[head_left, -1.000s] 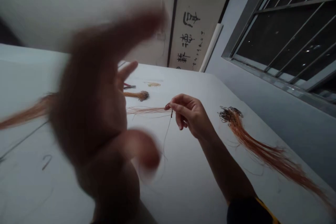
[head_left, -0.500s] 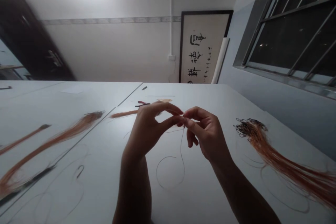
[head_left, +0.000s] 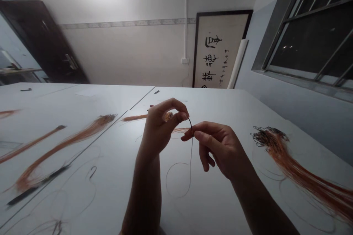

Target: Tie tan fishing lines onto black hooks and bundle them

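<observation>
Between my two hands, above the table, is a dark fishing hook (head_left: 190, 122). My left hand (head_left: 168, 125) pinches its upper end between thumb and forefinger. Lower down, the thumb and forefinger of my right hand (head_left: 217, 145) are closed on the hook's shank and the line. A thin fishing line (head_left: 191, 165) hangs from the right fingertips and curls in a loop over the table. The hook's exact shape is partly hidden by my fingers. Behind my left hand lie orange strands (head_left: 135, 118) and a small round coil (head_left: 168, 116).
On the white table (head_left: 132, 205), a bundle of hooks with orange lines (head_left: 278, 150) lies at right, another bundle (head_left: 71, 139) at left. A loose hook (head_left: 93, 172), a dark stick (head_left: 38, 185) and tangled clear line are at front left. A wall and window (head_left: 317, 33) border the right.
My hands, close together before, have moved apart: the left is slightly higher, the right lower. The dark hook now shows between them. The view has shifted a little to the left.
</observation>
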